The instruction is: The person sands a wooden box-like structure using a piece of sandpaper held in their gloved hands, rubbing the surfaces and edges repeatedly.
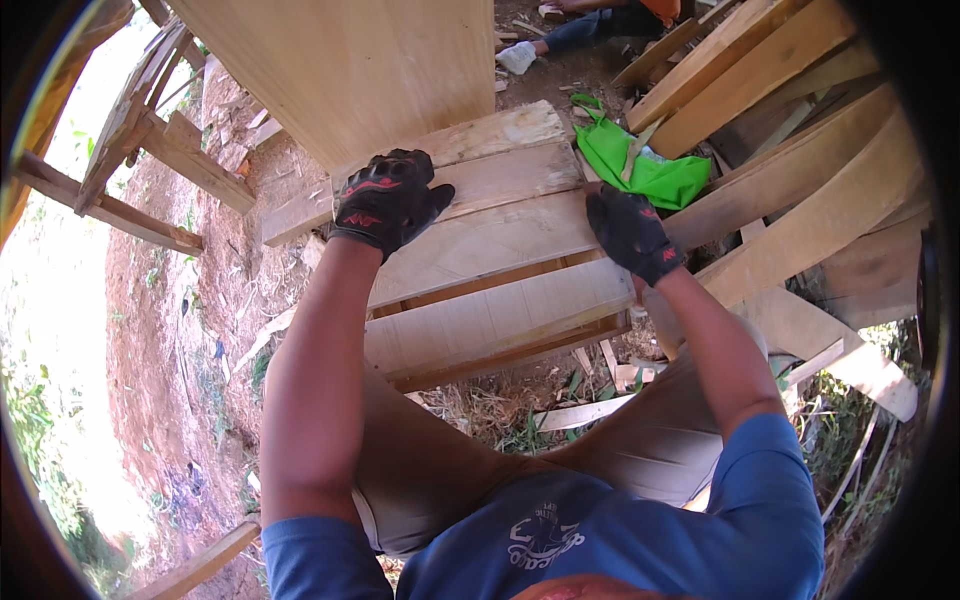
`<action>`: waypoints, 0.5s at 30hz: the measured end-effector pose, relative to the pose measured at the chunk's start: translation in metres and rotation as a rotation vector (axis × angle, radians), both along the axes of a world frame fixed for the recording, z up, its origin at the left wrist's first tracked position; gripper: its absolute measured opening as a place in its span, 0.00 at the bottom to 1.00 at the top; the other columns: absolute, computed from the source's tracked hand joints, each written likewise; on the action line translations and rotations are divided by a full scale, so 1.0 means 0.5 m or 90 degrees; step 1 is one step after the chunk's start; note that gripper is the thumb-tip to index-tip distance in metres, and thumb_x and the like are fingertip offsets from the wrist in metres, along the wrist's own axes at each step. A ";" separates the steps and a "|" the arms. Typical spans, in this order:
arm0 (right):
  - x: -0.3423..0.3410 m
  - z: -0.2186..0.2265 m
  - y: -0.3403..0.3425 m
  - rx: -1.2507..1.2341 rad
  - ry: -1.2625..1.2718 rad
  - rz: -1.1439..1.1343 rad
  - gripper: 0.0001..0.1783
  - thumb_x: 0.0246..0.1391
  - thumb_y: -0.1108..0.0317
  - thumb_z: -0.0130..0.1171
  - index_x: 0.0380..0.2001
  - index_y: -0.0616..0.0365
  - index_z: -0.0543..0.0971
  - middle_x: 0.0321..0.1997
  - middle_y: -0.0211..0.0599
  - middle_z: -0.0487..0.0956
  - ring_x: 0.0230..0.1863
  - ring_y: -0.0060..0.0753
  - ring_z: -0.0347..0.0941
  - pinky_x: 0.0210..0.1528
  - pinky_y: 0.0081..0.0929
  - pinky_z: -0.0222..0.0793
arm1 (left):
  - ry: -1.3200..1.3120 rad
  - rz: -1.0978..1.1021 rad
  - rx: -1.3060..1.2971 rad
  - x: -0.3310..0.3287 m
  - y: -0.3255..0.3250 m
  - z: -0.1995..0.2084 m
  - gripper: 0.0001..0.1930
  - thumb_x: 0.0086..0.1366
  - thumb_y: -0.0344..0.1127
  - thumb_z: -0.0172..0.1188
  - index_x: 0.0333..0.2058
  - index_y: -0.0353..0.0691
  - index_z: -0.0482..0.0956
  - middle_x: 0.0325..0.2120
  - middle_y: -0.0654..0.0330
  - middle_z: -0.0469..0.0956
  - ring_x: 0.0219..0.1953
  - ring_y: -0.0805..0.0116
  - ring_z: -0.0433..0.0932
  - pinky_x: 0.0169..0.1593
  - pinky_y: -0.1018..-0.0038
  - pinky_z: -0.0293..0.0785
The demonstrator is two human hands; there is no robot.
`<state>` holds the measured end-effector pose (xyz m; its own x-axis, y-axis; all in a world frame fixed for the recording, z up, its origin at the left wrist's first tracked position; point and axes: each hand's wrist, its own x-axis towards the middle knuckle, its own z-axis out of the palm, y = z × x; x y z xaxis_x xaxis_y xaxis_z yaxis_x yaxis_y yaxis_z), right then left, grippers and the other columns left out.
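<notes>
In front of my knees stands a low wooden frame topped with several pale boards laid side by side. A gap opens between the nearest board (500, 315) and the board behind it (490, 240). My left hand (385, 203), in a black glove with red marks, lies over the left end of the middle boards, fingers bent down and thumb stretched along the top. At the opposite end, my right hand (632, 232), gloved alike, grips the right end of the board behind the gap. Its fingertips are partly hidden.
A wide upright wooden panel (350, 70) rises behind the boards. A bright green bag (640, 165) lies at the right, beside stacked planks (760, 75). Another person's leg (585, 30) shows at the far side. Timber pieces (190, 165) stand left on reddish soil.
</notes>
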<state>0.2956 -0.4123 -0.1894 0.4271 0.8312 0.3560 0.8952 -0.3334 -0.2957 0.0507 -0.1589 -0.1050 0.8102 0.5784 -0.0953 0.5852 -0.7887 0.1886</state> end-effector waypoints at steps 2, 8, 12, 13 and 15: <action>0.009 -0.002 0.000 -0.026 0.049 -0.012 0.12 0.70 0.60 0.56 0.37 0.54 0.83 0.33 0.57 0.83 0.37 0.62 0.81 0.38 0.52 0.75 | 0.017 -0.004 -0.008 0.004 -0.005 0.012 0.27 0.68 0.60 0.63 0.55 0.46 0.83 0.55 0.53 0.83 0.60 0.52 0.81 0.64 0.57 0.75; 0.061 0.104 0.044 0.199 0.945 0.060 0.22 0.68 0.56 0.62 0.58 0.60 0.79 0.52 0.46 0.85 0.52 0.37 0.83 0.55 0.35 0.79 | -0.101 -0.040 -0.138 0.034 -0.022 0.022 0.23 0.70 0.55 0.64 0.52 0.45 0.84 0.54 0.51 0.84 0.57 0.51 0.82 0.63 0.59 0.76; -0.001 0.165 0.018 0.247 0.575 0.261 0.28 0.59 0.69 0.72 0.61 0.61 0.77 0.57 0.44 0.83 0.56 0.37 0.81 0.61 0.36 0.78 | -0.372 -0.143 -0.224 0.046 -0.052 -0.005 0.17 0.75 0.45 0.61 0.52 0.40 0.85 0.50 0.52 0.86 0.55 0.51 0.83 0.62 0.61 0.76; -0.001 0.166 0.015 0.223 0.422 0.281 0.29 0.57 0.73 0.73 0.61 0.61 0.77 0.57 0.44 0.83 0.57 0.37 0.81 0.61 0.36 0.78 | -0.444 -0.171 -0.238 0.053 -0.069 0.003 0.16 0.75 0.44 0.61 0.52 0.40 0.84 0.49 0.52 0.86 0.54 0.51 0.83 0.62 0.61 0.76; -0.002 0.167 0.020 0.217 0.304 0.291 0.31 0.53 0.80 0.73 0.61 0.61 0.77 0.58 0.45 0.83 0.58 0.38 0.81 0.62 0.36 0.77 | -0.530 -0.089 -0.250 0.063 -0.095 0.022 0.17 0.75 0.42 0.62 0.55 0.39 0.83 0.50 0.51 0.85 0.56 0.50 0.82 0.62 0.62 0.76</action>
